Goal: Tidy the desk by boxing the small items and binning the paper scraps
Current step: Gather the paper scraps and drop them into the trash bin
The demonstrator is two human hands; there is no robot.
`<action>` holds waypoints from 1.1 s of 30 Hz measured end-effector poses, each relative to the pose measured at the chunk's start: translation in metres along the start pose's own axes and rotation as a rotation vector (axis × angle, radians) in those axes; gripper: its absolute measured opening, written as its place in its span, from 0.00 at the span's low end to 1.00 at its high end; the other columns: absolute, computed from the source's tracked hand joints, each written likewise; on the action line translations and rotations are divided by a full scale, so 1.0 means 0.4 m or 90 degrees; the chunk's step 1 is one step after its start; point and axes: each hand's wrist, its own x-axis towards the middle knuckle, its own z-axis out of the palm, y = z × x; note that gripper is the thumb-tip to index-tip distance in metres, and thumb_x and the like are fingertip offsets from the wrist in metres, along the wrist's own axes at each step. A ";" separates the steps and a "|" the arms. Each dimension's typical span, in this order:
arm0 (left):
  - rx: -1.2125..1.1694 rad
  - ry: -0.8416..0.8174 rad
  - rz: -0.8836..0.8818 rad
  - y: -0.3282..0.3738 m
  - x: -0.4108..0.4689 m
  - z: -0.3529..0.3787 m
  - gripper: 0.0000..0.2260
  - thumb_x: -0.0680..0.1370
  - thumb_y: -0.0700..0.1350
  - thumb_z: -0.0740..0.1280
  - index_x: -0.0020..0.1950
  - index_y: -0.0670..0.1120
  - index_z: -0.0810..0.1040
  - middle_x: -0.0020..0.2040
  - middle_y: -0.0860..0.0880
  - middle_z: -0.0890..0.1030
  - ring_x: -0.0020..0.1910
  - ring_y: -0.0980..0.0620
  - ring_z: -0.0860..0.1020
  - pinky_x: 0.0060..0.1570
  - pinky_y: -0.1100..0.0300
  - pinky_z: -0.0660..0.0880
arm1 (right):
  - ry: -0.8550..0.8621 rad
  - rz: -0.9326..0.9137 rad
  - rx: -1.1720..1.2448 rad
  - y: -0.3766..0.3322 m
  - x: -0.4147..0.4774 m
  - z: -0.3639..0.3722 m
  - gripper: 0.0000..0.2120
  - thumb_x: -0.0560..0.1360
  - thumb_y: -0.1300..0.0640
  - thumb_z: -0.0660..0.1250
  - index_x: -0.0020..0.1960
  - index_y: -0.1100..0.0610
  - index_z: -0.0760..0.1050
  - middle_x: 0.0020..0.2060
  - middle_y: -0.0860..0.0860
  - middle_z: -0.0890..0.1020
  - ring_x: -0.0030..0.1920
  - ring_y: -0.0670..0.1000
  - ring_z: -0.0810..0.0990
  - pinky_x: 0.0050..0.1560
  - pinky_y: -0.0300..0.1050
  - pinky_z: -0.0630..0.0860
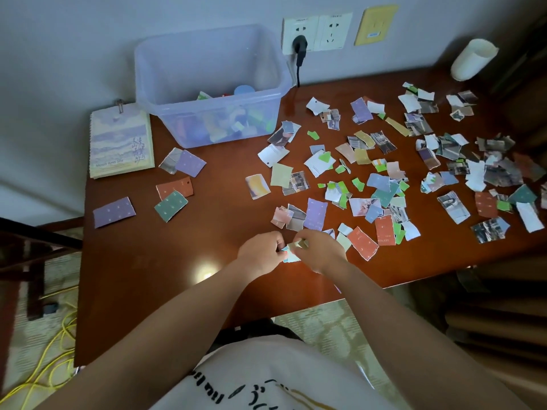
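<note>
Both my hands meet above the near middle of the brown desk [148, 273]. My left hand [262, 254] and my right hand [318, 250] each pinch a small bunch of paper scraps [291, 253] between them. Many torn coloured paper scraps [381, 179] lie scattered over the right half of the desk. A few larger pieces, purple [114, 212], green [170, 206] and rust [174, 187], lie on the left. A clear plastic box [213, 84] with small colourful items inside stands at the back against the wall.
A notepad [121, 143] lies left of the box. A white paper roll [473, 59] stands at the back right corner. A black plug and cord [299, 54] hang from the wall sockets behind the box. Yellow cable [53, 350] lies on the floor left.
</note>
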 end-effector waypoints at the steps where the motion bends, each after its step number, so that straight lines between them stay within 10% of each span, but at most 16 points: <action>1: -0.008 0.007 -0.009 -0.004 -0.005 -0.009 0.03 0.77 0.49 0.66 0.47 0.52 0.73 0.46 0.52 0.80 0.46 0.49 0.78 0.41 0.56 0.72 | 0.008 0.005 0.024 -0.006 0.002 -0.002 0.09 0.78 0.46 0.62 0.55 0.45 0.77 0.49 0.48 0.83 0.44 0.50 0.81 0.43 0.46 0.81; 33: -0.403 0.491 -0.553 -0.533 -0.749 -0.171 0.10 0.71 0.50 0.68 0.36 0.50 0.68 0.32 0.53 0.74 0.35 0.49 0.74 0.36 0.57 0.67 | -0.163 -0.622 -0.171 -0.802 -0.206 0.277 0.06 0.76 0.47 0.61 0.43 0.47 0.71 0.40 0.45 0.79 0.43 0.49 0.76 0.37 0.43 0.68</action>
